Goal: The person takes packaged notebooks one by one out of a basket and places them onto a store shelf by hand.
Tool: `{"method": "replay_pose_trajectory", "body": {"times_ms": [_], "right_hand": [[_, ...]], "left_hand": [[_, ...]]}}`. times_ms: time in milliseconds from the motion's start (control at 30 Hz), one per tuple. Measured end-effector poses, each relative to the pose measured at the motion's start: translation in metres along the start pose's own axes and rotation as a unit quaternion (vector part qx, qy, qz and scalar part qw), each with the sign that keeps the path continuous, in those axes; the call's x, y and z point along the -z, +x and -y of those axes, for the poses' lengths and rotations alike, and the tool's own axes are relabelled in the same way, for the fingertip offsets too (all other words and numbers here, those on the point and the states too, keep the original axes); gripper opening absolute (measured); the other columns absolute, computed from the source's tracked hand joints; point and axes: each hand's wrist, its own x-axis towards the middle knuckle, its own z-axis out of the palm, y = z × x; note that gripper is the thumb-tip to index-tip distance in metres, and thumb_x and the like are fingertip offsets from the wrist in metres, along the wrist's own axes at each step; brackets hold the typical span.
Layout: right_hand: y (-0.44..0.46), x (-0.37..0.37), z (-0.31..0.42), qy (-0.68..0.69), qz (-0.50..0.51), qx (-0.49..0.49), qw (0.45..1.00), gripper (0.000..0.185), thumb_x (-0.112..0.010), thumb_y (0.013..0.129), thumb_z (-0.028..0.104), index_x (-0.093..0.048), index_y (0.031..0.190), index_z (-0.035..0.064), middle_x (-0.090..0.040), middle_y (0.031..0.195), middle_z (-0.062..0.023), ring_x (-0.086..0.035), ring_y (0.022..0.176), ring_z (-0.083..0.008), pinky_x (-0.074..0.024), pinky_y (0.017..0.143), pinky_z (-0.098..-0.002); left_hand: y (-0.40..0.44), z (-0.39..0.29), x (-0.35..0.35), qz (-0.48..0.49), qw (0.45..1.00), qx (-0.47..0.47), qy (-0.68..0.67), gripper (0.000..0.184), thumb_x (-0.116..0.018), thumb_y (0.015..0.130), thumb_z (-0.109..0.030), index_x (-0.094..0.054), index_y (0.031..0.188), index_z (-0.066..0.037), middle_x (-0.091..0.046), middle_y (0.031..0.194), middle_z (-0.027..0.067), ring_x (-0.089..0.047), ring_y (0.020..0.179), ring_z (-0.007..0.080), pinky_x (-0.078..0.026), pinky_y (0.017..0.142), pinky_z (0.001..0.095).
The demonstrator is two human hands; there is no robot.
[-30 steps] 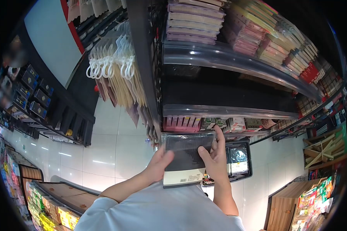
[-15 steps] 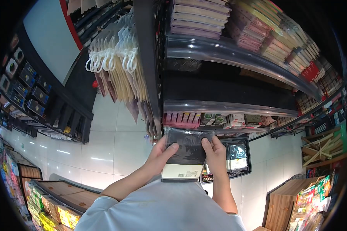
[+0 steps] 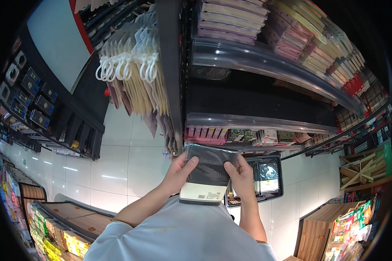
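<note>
Between my two hands is a dark flat package (image 3: 208,172) in clear plastic wrap, with a cream band and a barcode along its near end; what is inside I cannot make out. My left hand (image 3: 178,172) grips its left edge, thumb on top. On the opposite edge my right hand (image 3: 241,175) holds on, thumb also pressed on the upper face. Just past my right forearm stands a black basket (image 3: 279,191), partly hidden, with similar wrapped packages (image 3: 265,176) in it.
A dark shelf (image 3: 257,96) with a clear front rail is ahead. Stacked packages (image 3: 233,19) fill the shelf above, boxed goods (image 3: 207,134) the one below. Bags on white hooks (image 3: 126,65) hang at left. Wooden display stands (image 3: 313,230) flank me on the tiled floor (image 3: 117,169).
The package has shifted slightly left and tilted a little in my hands. Both hands moved slightly left with it, still gripping its edges.
</note>
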Motion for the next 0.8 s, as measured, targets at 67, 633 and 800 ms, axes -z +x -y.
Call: {"method": "replay_pose_trajectory", "body": {"times_ms": [67, 633, 800], "right_hand": [[0.0, 0.002, 0.002, 0.0, 0.007, -0.016, 1.0, 0.037, -0.062, 0.098, 0.005, -0.053, 0.133, -0.0007, -0.068, 0.11, -0.0034, -0.061, 0.092, -0.004, -0.048, 0.079, -0.0186], [0.003, 0.011, -0.017, 0.041, -0.01, -0.013, 0.999, 0.028, -0.058, 0.102, 0.01, -0.059, 0.126, -0.0035, -0.069, 0.112, -0.0047, -0.06, 0.101, -0.0066, -0.0457, 0.09, -0.0212], [0.001, 0.011, -0.014, 0.052, -0.003, -0.009, 0.999, 0.027, -0.059, 0.101, 0.008, -0.059, 0.126, -0.0035, -0.069, 0.113, -0.0056, -0.061, 0.102, -0.0073, -0.0472, 0.09, -0.0219]], "left_hand": [[0.001, -0.003, -0.002, -0.005, 1.0, 0.008, -0.006, 0.033, -0.057, 0.103, -0.02, -0.055, 0.131, -0.002, -0.064, 0.122, 0.0043, -0.06, 0.108, 0.0103, -0.048, 0.095, 0.0285], [0.017, 0.003, 0.001, -0.004, 0.995, -0.024, 0.092, 0.031, -0.061, 0.102, -0.023, -0.061, 0.123, 0.0, -0.067, 0.116, 0.003, -0.059, 0.103, 0.0085, -0.048, 0.092, 0.0266], [0.019, 0.002, -0.001, -0.013, 0.996, -0.014, 0.086, 0.031, -0.062, 0.101, -0.023, -0.062, 0.12, 0.001, -0.068, 0.113, 0.0037, -0.06, 0.1, 0.0084, -0.049, 0.09, 0.0258]]}}
